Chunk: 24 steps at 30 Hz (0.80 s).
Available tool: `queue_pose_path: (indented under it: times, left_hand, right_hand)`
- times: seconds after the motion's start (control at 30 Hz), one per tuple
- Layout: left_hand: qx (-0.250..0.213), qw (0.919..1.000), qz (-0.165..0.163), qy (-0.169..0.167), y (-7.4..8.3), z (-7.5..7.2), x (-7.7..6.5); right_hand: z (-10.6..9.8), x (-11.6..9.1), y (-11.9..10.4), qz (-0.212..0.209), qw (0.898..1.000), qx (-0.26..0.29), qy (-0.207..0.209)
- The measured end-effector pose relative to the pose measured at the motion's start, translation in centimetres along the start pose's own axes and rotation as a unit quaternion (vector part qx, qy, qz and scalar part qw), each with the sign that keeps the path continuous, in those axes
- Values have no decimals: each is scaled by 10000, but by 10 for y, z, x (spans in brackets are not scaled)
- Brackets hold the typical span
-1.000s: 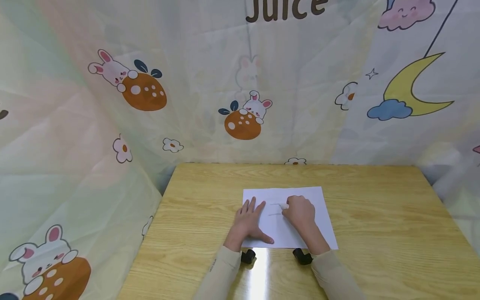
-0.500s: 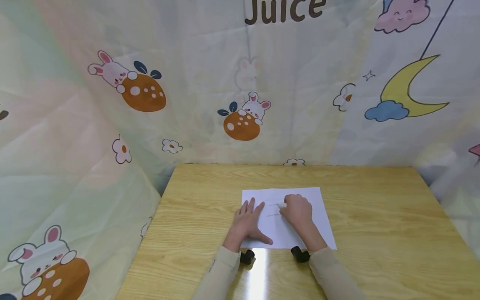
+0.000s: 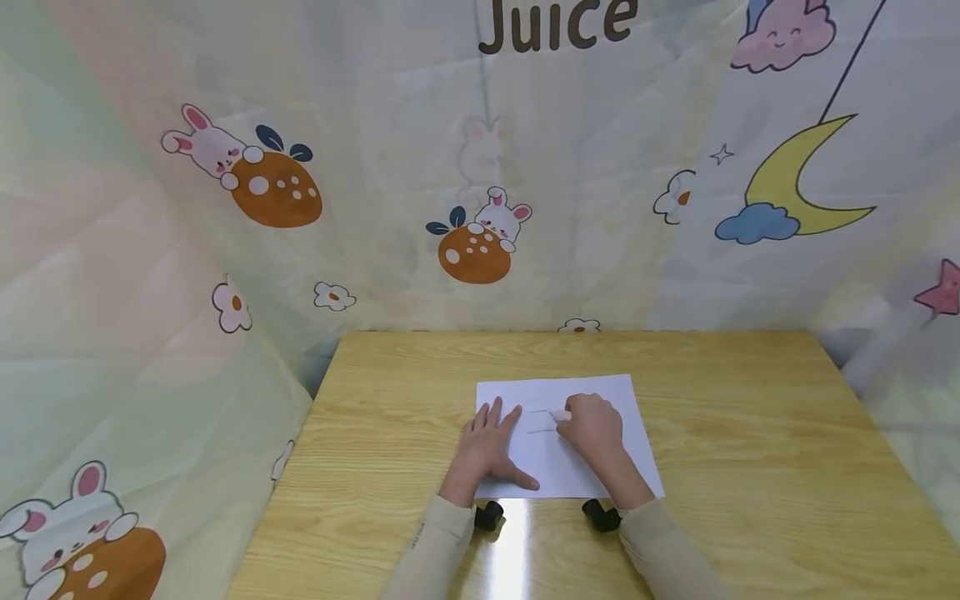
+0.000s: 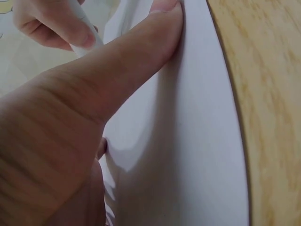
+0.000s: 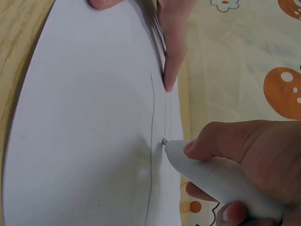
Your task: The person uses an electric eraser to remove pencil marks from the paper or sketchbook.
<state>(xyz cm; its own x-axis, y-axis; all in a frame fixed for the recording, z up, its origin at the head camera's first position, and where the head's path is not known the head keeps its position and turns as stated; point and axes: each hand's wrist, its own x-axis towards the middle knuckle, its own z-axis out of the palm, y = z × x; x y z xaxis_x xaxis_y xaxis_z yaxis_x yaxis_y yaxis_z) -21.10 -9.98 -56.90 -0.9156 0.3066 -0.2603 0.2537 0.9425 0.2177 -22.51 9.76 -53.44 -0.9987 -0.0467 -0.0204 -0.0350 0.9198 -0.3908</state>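
Observation:
A white sheet of paper (image 3: 570,475) lies on the table with two thin, roughly parallel dark lines on it. Spread flat over its left part, my left hand (image 3: 487,446) holds the sheet down, thumb toward the near edge. My right hand (image 3: 596,427) grips a thick white pen-shaped tool (image 5: 211,174), thumb and fingers wrapped round its body. The tool's small metal tip (image 5: 164,141) meets the paper at the end of the shorter, farther line (image 5: 165,115). The longer line (image 5: 152,141) runs nearer to me. In the left wrist view, my left thumb (image 4: 136,54) presses on the sheet.
The light wood table (image 3: 750,433) extends around the paper on all sides. A printed cloth (image 3: 390,167) with rabbits and a moon hangs behind and at the sides. Black wrist-camera mounts (image 3: 600,515) stick out by both cuffs.
The head view has drifted, so the whole scene sits slightly farther left. Relative to the paper, both hands stay nearly in place, with the tool's tip at the farther line.

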Motion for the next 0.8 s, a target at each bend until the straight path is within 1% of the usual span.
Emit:
queue_pose_path:
  times: [0.13,0.2,0.33,0.47,0.53,0.63,0.8]
  left_hand:
    - [11,10000,-16,-1,1,-1,-1]
    - [20,10000,-26,34,1,-2,-2]
    - [55,10000,-13,-5,2,-4,-3]
    - [76,10000,-27,18,2,-4,-3]
    - [67,10000,-69,-20,2,-4,-4]
    - [-4,9999,-101,-69,2,-3,-4]
    - [20,10000,-51,-26,2,1,-3]
  right_hand:
    - [0,2,-1,-129,9998,8,135]
    - [1,3,-1,-99,9999,14,100]
    - [0,2,-2,56,10000,27,-23]
    - [2,4,-3,-79,9998,70,151]
    - [2,3,-3,-83,9999,82,117]
    - [3,1,-3,-32,10000,55,12]
    - [5,0,-4,-90,9999,-9,96]
